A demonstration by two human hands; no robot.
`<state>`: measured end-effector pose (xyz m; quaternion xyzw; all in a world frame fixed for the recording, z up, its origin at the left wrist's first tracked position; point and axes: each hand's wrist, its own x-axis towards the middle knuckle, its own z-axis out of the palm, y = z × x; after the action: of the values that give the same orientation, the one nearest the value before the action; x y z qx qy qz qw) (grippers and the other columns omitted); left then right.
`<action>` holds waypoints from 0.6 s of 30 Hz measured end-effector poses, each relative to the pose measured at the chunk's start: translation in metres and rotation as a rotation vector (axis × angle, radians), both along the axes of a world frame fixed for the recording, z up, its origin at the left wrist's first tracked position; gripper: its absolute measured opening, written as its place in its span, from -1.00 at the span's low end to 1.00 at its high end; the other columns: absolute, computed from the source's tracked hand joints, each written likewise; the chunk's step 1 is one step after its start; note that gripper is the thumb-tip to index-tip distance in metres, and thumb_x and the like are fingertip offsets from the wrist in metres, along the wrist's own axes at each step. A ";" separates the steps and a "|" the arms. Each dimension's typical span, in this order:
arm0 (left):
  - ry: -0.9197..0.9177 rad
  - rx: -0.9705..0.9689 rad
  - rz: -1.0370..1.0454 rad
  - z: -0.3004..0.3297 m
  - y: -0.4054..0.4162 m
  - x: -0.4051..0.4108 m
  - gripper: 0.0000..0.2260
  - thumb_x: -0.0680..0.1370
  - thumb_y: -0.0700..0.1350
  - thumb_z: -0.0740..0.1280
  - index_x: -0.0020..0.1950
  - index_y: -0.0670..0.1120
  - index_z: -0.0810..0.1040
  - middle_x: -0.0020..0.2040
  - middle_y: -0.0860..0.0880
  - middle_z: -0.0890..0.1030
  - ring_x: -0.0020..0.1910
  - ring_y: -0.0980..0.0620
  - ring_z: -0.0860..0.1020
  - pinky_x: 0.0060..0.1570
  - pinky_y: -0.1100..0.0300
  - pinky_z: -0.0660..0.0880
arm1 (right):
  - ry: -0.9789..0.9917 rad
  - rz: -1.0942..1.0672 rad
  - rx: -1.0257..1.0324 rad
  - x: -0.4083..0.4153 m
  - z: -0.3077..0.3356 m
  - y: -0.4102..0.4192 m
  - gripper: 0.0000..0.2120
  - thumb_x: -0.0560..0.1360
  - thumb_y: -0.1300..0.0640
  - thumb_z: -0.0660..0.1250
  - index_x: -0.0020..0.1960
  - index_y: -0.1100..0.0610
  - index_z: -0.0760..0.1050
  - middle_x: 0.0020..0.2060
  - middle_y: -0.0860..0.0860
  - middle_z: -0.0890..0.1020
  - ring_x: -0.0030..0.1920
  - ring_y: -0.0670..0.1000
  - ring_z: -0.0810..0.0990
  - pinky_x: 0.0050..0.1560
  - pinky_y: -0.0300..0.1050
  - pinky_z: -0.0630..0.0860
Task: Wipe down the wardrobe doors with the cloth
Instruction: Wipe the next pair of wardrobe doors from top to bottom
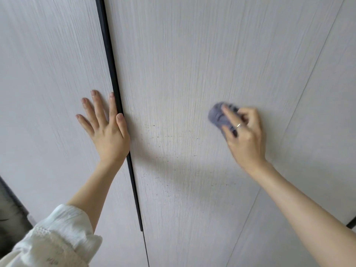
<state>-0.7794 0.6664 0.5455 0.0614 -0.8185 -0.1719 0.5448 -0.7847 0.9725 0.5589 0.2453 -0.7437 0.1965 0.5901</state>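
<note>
Your right hand [243, 132] grips the bunched grey cloth [221, 117] and presses it against the middle wardrobe door [183, 64]. Your left hand [105, 124] lies flat, fingers spread, on the left door [48, 74], thumb along the dark handle strip [113, 78] between the 2 doors.

Soft even daylight; cloth [221, 115] motion-blurred; edges bowed.
</note>
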 end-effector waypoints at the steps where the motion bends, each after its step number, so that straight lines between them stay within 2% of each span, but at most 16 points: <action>1: -0.003 0.001 0.001 0.000 0.000 0.000 -0.55 0.66 -0.03 -0.13 0.56 -0.08 0.07 0.54 -0.26 0.05 0.50 -0.32 -0.03 0.40 -0.31 -0.15 | -0.013 0.024 -0.123 -0.002 0.006 -0.005 -0.58 0.43 0.21 0.34 0.29 0.12 0.50 -0.04 0.13 0.42 -0.11 0.07 0.42 -0.14 -0.06 0.45; 3: -0.005 0.000 0.000 0.000 -0.001 0.000 -0.55 0.66 -0.03 -0.13 0.56 -0.07 0.06 0.54 -0.25 0.05 0.50 -0.32 -0.02 0.40 -0.32 -0.14 | -0.031 0.081 -0.156 -0.003 -0.009 -0.020 -0.56 0.43 0.27 0.34 0.31 0.15 0.47 -0.04 0.14 0.41 -0.10 0.09 0.43 -0.14 -0.03 0.47; 4: -0.005 -0.004 -0.001 0.000 -0.001 0.000 -0.55 0.66 -0.02 -0.13 0.56 -0.07 0.05 0.54 -0.25 0.05 0.50 -0.32 -0.02 0.40 -0.32 -0.14 | -0.047 0.105 -0.057 -0.002 -0.027 -0.026 -0.54 0.44 0.29 0.29 0.33 0.11 0.43 -0.03 0.11 0.38 -0.11 0.11 0.44 -0.18 0.01 0.49; 6: -0.005 -0.009 -0.003 0.000 -0.001 0.000 -0.55 0.66 -0.01 -0.13 0.56 -0.07 0.05 0.54 -0.25 0.05 0.50 -0.32 -0.02 0.40 -0.31 -0.14 | -0.044 0.112 0.267 0.002 -0.064 -0.033 -0.56 0.44 0.31 0.23 0.31 0.08 0.42 -0.06 0.08 0.35 -0.17 0.14 0.45 -0.30 -0.03 0.49; 8: -0.008 -0.011 -0.010 0.000 -0.002 0.001 -0.55 0.66 -0.01 -0.13 0.56 -0.07 0.05 0.54 -0.25 0.05 0.50 -0.31 -0.03 0.40 -0.30 -0.15 | -0.023 0.115 0.504 0.004 -0.078 -0.031 -0.58 0.42 0.38 0.32 0.25 0.12 0.53 -0.12 0.08 0.41 -0.22 0.11 0.44 -0.32 -0.08 0.43; 9: -0.009 -0.016 -0.010 0.000 -0.003 0.001 -0.55 0.66 -0.02 -0.13 0.56 -0.07 0.05 0.54 -0.25 0.05 0.50 -0.31 -0.03 0.40 -0.30 -0.15 | -0.016 0.127 0.536 0.004 -0.072 -0.030 -0.60 0.42 0.38 0.36 0.23 0.13 0.56 -0.15 0.09 0.46 -0.24 0.11 0.46 -0.32 -0.07 0.42; 12: -0.015 -0.029 -0.005 -0.001 -0.004 0.000 -0.55 0.66 -0.02 -0.13 0.56 -0.06 0.02 0.54 -0.25 0.04 0.50 -0.31 -0.04 0.40 -0.30 -0.15 | 0.014 0.124 0.376 0.001 -0.033 -0.032 -0.67 0.55 0.26 0.22 0.29 0.05 0.46 -0.07 0.07 0.44 -0.20 0.14 0.50 -0.28 -0.03 0.50; 15: -0.016 -0.030 -0.003 -0.001 -0.003 0.000 -0.55 0.66 -0.01 -0.14 0.56 -0.06 0.03 0.54 -0.25 0.04 0.50 -0.31 -0.04 0.40 -0.29 -0.16 | -0.021 0.137 -0.004 -0.005 -0.001 -0.041 -0.58 0.43 0.30 0.32 0.28 0.11 0.49 -0.02 0.08 0.38 -0.11 0.08 0.45 -0.18 -0.05 0.47; 16: -0.016 -0.026 -0.002 -0.001 -0.003 0.001 -0.55 0.66 -0.01 -0.14 0.56 -0.06 0.03 0.54 -0.24 0.04 0.50 -0.31 -0.04 0.41 -0.29 -0.16 | -0.037 0.144 -0.053 -0.003 -0.004 -0.048 -0.54 0.39 0.34 0.36 0.27 0.14 0.51 -0.02 0.10 0.39 -0.12 0.08 0.44 -0.17 -0.07 0.45; 17: -0.016 -0.024 -0.003 -0.001 -0.003 0.001 -0.55 0.66 -0.01 -0.13 0.56 -0.06 0.03 0.54 -0.24 0.04 0.51 -0.30 -0.04 0.41 -0.29 -0.16 | -0.058 0.133 -0.019 0.000 -0.016 -0.055 -0.51 0.35 0.37 0.38 0.26 0.12 0.52 -0.04 0.10 0.40 -0.14 0.08 0.45 -0.19 -0.08 0.44; 18: -0.019 -0.022 -0.006 0.000 -0.003 0.001 -0.55 0.66 -0.01 -0.13 0.56 -0.06 0.03 0.54 -0.24 0.04 0.51 -0.30 -0.04 0.41 -0.28 -0.16 | -0.076 0.101 0.100 0.003 -0.033 -0.060 -0.49 0.33 0.38 0.41 0.25 0.09 0.54 -0.06 0.09 0.44 -0.17 0.09 0.48 -0.23 -0.08 0.43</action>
<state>-0.7785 0.6630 0.5450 0.0548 -0.8255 -0.1639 0.5373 -0.7819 0.9126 0.5260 0.3042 -0.7611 0.1979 0.5376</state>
